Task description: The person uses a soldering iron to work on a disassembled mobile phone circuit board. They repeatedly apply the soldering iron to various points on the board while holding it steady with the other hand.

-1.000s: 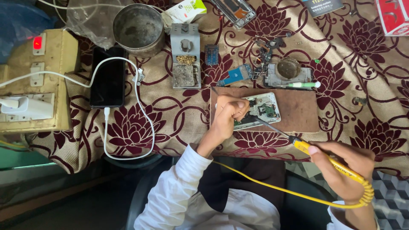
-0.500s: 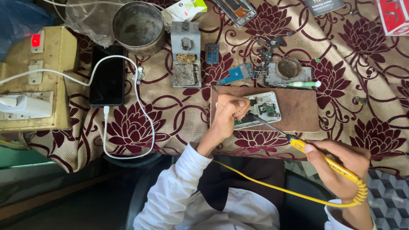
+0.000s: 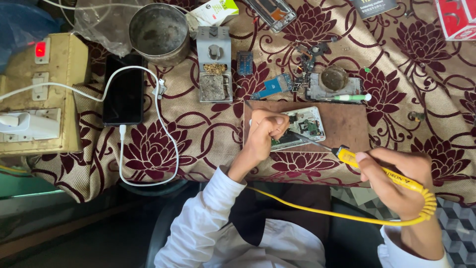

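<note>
Down on the worktop (image 3: 396,59), draped in a cream cloth with maroon flowers, a brown board (image 3: 347,126) carries an opened phone (image 3: 302,128) with its circuit board bare. The left hand (image 3: 264,134) sits on the near-left part of that phone, fingers (image 3: 277,120) curled in tight and pressing down on it, so the phone is pinned flat against the board. The right hand (image 3: 399,181) is nearer the person, just off the front edge of the worktop, with its fingers wrapped round the yellow handle of a soldering iron (image 3: 382,173). The iron's thin metal tip slants up and left, and its point meets the phone right beside the left hand's knuckles. A coiled yellow cord (image 3: 322,211) runs from the handle's tail across the person's lap.

Just behind the board lies a green-handled screwdriver (image 3: 349,98), and behind that a grey metal piece with a round dish (image 3: 333,79) in it. To the left of those are a small blue circuit strip (image 3: 272,85) and a grey soldering stand (image 3: 214,67) with brass wool and a worn sponge. A dull metal bowl (image 3: 158,31) stands at the back, near a crumpled clear plastic bag. A black phone (image 3: 124,89) lies face up further left, with a white charging cable (image 3: 148,149) looping along the cloth from it. At the far left is a yellowed switch box (image 3: 37,94) with a red light lit and a white plug in it.
</note>
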